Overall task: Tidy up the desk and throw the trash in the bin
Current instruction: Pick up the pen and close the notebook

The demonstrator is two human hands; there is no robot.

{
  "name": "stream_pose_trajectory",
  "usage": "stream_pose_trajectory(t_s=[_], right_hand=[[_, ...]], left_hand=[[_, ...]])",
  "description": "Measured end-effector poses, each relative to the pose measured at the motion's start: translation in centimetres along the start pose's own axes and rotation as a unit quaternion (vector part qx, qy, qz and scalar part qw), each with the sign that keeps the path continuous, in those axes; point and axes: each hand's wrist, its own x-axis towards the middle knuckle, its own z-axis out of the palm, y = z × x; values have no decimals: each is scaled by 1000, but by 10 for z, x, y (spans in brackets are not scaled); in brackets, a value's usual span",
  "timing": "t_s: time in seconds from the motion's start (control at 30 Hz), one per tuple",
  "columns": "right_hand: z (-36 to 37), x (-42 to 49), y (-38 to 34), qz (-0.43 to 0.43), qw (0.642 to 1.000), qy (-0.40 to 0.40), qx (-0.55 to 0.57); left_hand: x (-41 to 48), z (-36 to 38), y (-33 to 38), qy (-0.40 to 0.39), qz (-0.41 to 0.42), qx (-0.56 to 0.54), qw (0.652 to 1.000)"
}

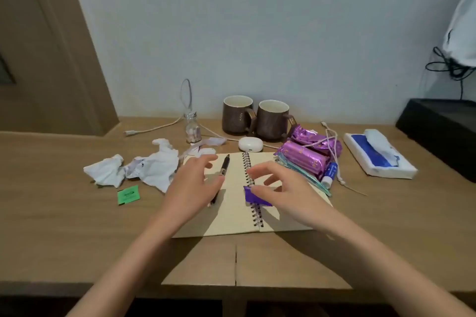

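Right, down at the near edge the wooden table (77, 239) carries an open spiral notebook (231, 216), lying flat and square to the person. A torn purple wrapper scrap (260, 201) lies across its spiral binding, and a black pen (224, 166) lies aslant on the left page. Off to the left a small green packet (128, 194) lies flat, with two wads of crumpled paper (157, 166) just behind it, the nearer wad touching the notebook's left edge. On the right, purple snack packs (306, 159) are stacked against the notebook's far corner, with a glue stick (329, 175) beside them and a tissue pack (378, 159) well apart. Further back sits a white earbud case (250, 143), then a small glass bottle (193, 127) and two brown mugs (238, 114) side by side at the wall, with a white cable (154, 128) trailing past.

Now the hands. The left grip (195, 183) is spread wide over the left page, covering the pen's lower half and holding nothing. The right grip (286, 188) is fanned wide too, its thumb seemingly resting on the purple scrap, though blur hides the contact.
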Motion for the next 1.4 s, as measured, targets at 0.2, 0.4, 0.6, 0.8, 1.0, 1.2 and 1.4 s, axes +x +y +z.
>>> stream_pose_trajectory(t_s=[0.2, 0.4, 0.6, 0.8, 1.0, 1.2, 1.4], right_hand=[[18, -3, 4, 31, 994, -27, -101], [12, -5, 3, 61, 994, -8, -94], [-5, -14, 20, 62, 990, -3, -130], [-21, -21, 45, -41, 936, 29, -347], [-30, 2, 59, -84, 859, 51, -503], [-43, 27, 70, -35, 830, 19, -556], [-65, 25, 82, 32, 846, 27, -532]], left_hand=[[-1, 8, -4, -19, -44, 90, 995], [3, 18, 1, -10, -28, 94, 995], [3, 30, 9, -6, 7, 106, 994], [2, 44, 25, 6, 3, 121, 993], [0, 60, 39, -52, 9, 180, 982], [2, 62, 35, -73, 34, 177, 981], [2, 62, 31, -78, 49, 176, 980]])
